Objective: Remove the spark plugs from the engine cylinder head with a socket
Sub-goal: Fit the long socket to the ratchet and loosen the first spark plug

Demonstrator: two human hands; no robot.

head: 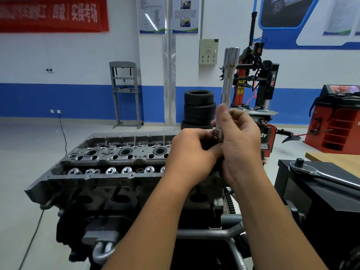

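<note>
I grip the long silver steel socket point(229, 78) with both hands' fingers point(222, 117); loosening risks dropping it onto the grey aluminium cylinder head point(109, 162).

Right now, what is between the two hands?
In the head view, a long silver socket tube stands upright between the left hand and the right hand. Both hold its lower end above the engine head.
</note>
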